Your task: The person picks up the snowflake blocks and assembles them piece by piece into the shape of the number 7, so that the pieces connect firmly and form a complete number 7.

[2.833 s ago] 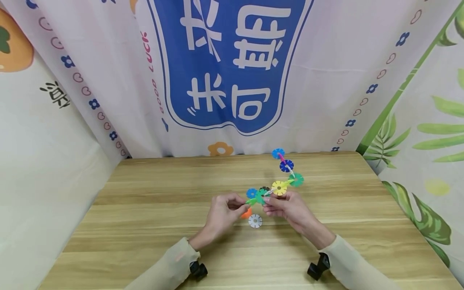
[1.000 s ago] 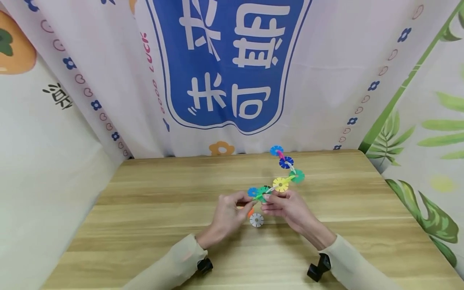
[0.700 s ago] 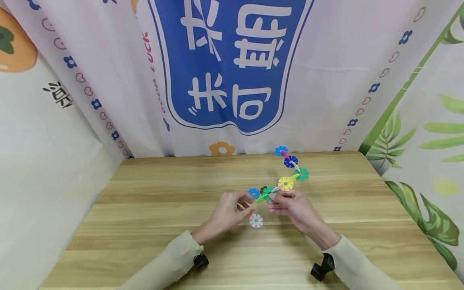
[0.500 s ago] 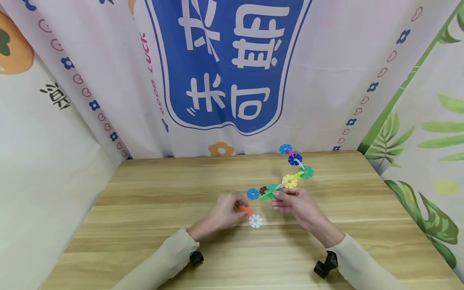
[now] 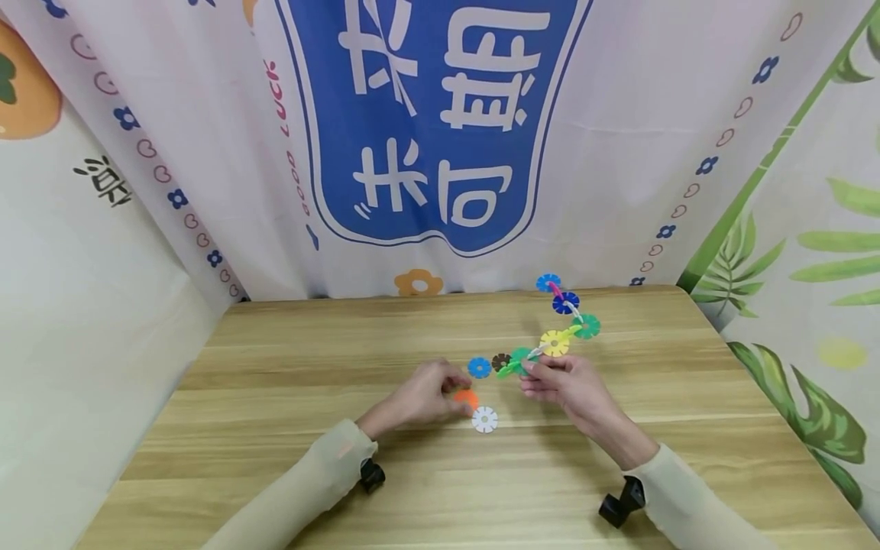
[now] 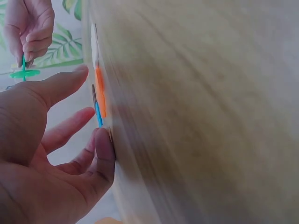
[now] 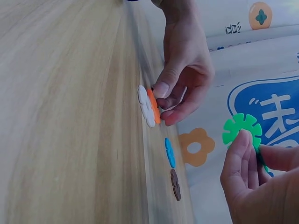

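Note:
In the head view my right hand (image 5: pixel 574 393) pinches a green notched disc (image 5: pixel 519 359) near the lower end of a chain of interlocked plastic snowflake discs. A bright green disc (image 7: pixel 240 123) is slotted onto that end. The chain runs up and right through a yellow disc (image 5: pixel 554 343) to a blue disc (image 5: pixel 548 283) at its tip. My left hand (image 5: pixel 426 393) reaches low over the table at an orange disc (image 5: pixel 467 399), thumb and fingers spread apart around its edge. The left wrist view shows a gap between thumb and fingers, with nothing gripped.
A white disc (image 5: pixel 484 419) lies against the orange one. Beyond them a loose blue disc (image 5: pixel 479 367) and a brown disc (image 5: pixel 501 361) lie flat on the wooden table (image 5: pixel 309 458). A printed curtain (image 5: pixel 619 191) hangs behind the table's back edge.
My left hand has let go of the bright green disc and moved down and left to the orange disc. My right hand has carried the chain a little to the right.

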The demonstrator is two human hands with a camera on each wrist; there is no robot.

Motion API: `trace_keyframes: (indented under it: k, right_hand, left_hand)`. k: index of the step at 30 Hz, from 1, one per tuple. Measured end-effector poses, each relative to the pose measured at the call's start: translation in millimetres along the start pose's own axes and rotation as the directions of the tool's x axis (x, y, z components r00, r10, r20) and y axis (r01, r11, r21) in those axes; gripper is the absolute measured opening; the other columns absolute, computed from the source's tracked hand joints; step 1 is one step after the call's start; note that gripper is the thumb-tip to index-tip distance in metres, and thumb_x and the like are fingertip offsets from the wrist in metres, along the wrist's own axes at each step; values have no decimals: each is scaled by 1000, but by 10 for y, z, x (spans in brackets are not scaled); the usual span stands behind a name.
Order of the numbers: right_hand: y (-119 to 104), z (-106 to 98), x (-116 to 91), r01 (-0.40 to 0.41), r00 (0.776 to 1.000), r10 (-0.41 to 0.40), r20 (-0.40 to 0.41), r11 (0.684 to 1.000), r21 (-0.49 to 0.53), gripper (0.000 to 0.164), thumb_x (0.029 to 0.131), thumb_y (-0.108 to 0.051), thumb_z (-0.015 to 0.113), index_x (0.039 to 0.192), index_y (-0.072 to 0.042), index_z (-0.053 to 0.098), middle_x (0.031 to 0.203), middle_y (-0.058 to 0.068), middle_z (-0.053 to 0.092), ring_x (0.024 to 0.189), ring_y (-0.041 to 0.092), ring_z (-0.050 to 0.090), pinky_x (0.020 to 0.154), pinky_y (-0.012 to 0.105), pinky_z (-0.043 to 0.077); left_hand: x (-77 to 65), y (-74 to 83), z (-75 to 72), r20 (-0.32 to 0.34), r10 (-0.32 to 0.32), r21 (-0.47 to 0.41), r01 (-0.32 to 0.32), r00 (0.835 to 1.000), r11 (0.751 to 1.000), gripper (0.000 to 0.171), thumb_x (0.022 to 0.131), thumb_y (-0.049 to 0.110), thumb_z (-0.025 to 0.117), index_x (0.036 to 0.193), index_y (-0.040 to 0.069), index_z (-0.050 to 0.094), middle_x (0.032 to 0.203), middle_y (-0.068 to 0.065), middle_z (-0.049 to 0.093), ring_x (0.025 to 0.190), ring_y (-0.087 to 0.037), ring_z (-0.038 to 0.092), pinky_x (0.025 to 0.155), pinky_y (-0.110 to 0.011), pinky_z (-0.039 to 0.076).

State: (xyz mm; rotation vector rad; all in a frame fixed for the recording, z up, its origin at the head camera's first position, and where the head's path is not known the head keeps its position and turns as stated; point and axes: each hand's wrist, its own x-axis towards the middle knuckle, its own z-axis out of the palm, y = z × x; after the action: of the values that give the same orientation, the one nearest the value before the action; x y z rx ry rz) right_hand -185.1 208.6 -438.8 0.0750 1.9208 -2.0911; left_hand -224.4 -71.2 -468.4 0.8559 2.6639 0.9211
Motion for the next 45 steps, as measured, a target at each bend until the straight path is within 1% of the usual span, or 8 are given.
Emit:
trace_keyframes:
  k: [8, 11, 23, 29, 33, 38, 42, 45]
  right_hand:
    - [-22, -5, 1, 1, 1000, -1, -3, 999, 32, 15, 103, -13, 68, 107, 1, 63, 94, 4, 78, 91, 20, 78, 92, 36, 66]
    - [-32, 3, -3, 1, 1000, -1, -2, 999, 39, 16, 103, -13, 68, 108, 2, 63, 93, 4, 78, 89, 18, 78, 92, 35, 66]
    - [-11, 14, -10, 7, 1000, -8, 13, 999, 45, 12, 103, -13, 68, 103, -2, 66, 91, 3, 78, 88, 17, 78, 90, 35, 67]
    - [16, 12, -13, 12, 1000, -12, 14, 999, 41, 12, 103, -14, 68, 102, -2, 65, 92, 4, 78, 89, 19, 78, 89, 33, 67]
    - [24, 0, -8, 11, 1000, -11, 7, 999, 41, 12, 103, -14, 68, 103, -2, 66, 91, 4, 78, 88, 18, 78, 91, 35, 67]
    - [19, 2, -3, 8, 1000, -8, 8, 999, 40, 13, 103, -14, 68, 104, -2, 66, 92, 4, 78, 90, 20, 78, 91, 35, 66]
    - [14, 9, 1, 5, 1000, -5, 12, 999, 45, 11, 104, -14, 67, 104, -3, 65, 93, 4, 78, 90, 19, 78, 91, 35, 67]
    - [10, 11, 2, 4, 1000, -5, 17, 999, 51, 10, 104, -13, 67, 102, -3, 65, 94, 6, 78, 89, 18, 78, 91, 35, 66]
  left_hand:
    - [-2, 18, 1, 18, -28, 1, 28, 999, 1000, 43, 85, 29, 90, 122, 11, 77, 116, -2, 74, 101, -15, 63, 88, -29, 58]
    - [-3, 29, 3, 22, -37, 1, 37, 999, 999, 43, 85, 26, 90, 122, 11, 76, 115, -3, 70, 100, -15, 61, 85, -27, 57]
    - [24, 50, -17, 66, -56, 8, 56, 996, 998, 32, 84, 23, 91, 111, 12, 77, 106, 0, 68, 95, -14, 57, 82, -29, 53]
    - [-8, 38, -39, 87, -61, -38, 65, 994, 997, 27, 83, 17, 91, 101, 11, 73, 91, 2, 68, 81, -10, 59, 70, -22, 53]
    - [-26, 38, -49, 80, -73, -101, 81, 994, 992, 19, 87, 9, 86, 98, 12, 71, 89, 3, 68, 79, -10, 61, 69, -20, 54]
    - [-83, 78, -60, 24, -82, -198, 85, 996, 976, 11, 92, 5, 79, 100, 11, 75, 90, 2, 74, 81, -9, 67, 73, -20, 58]
    - [-138, 154, -57, -81, -100, -263, 76, 992, 962, 11, 92, 9, 81, 103, 11, 80, 94, 0, 79, 82, -6, 70, 73, -19, 60]
    - [-177, 221, -40, -160, -119, -301, 66, 980, 951, 11, 91, 11, 82, 102, 13, 81, 95, -2, 80, 82, -6, 72, 72, -19, 62]
